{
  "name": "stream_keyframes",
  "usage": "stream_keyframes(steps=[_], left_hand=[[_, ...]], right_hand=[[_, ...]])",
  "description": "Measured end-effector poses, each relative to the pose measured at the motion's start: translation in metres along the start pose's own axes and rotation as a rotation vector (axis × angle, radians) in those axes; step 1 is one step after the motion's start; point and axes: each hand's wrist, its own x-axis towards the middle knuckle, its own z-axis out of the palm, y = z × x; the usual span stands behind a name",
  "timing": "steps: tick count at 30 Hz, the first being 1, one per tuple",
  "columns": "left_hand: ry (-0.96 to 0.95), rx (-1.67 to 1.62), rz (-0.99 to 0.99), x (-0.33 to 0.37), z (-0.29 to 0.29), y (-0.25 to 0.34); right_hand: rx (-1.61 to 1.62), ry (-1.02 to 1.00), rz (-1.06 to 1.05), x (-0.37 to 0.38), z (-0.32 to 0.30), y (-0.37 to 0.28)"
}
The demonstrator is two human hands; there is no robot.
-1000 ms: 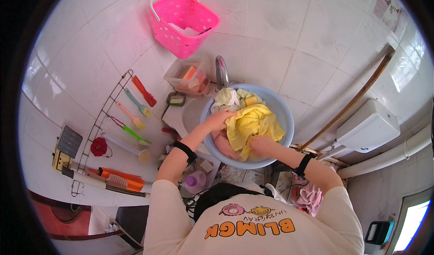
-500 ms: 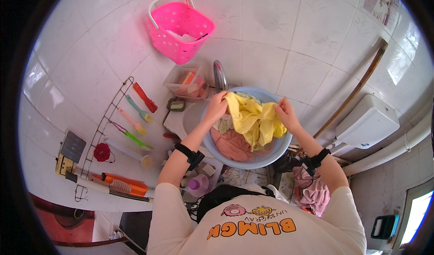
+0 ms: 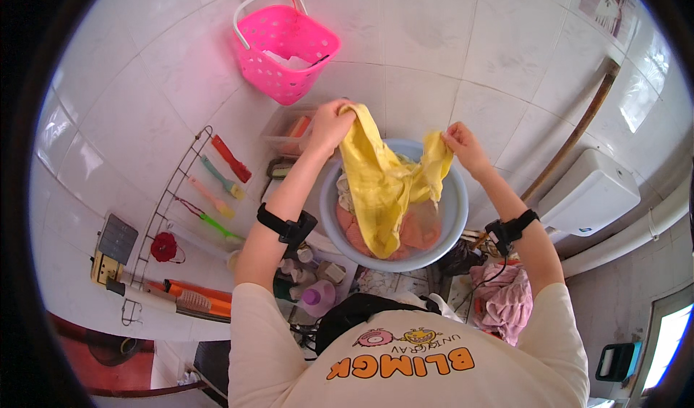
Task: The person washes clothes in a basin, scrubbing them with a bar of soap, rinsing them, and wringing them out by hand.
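The pale blue basin [image 3: 453, 207] is the largest thing I have beneath me. Over it hangs the yellow garment [image 3: 370, 184], stretched between two raised corners, its long left side dropping toward the basin's near part; I can't tell whether the lowest end touches what lies below. Beneath is the salmon-pink cloth [image 3: 425, 228], bunched inside the basin. I judge the yellow fabric soft, limp and probably wet, so heavier than it looks, a little slippery, and not fragile. I would hold it by gathered edges or a thick seam, not one thin fold. The left hand [image 3: 331, 124] has its grip closed on the upper left edge; the right hand [image 3: 464, 147], slightly lower, pinches the other corner between fingertips. How tightly, I cannot tell.
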Motion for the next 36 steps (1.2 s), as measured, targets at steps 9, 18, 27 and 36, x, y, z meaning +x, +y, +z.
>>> stream_keyframes(steps=[9,18,27,36], left_hand=[[-0.025,0.578,0.008,-0.021,-0.036,-0.080],[-0.304,0.343,-0.336,-0.031,-0.024,-0.077],[-0.035,-0.257,-0.176,-0.006,0.003,-0.035],[0.223,-0.407,-0.063,0.015,-0.020,0.002]], right_hand=[[-0.686,0.235,-0.308,-0.028,0.026,0.043],[-0.541,-0.971,-0.129,-0.138,0.115,0.044],[-1.098,-0.804,-0.344,-0.126,0.157,0.037],[-0.178,-0.304,0.263,-0.088,0.012,-0.024]])
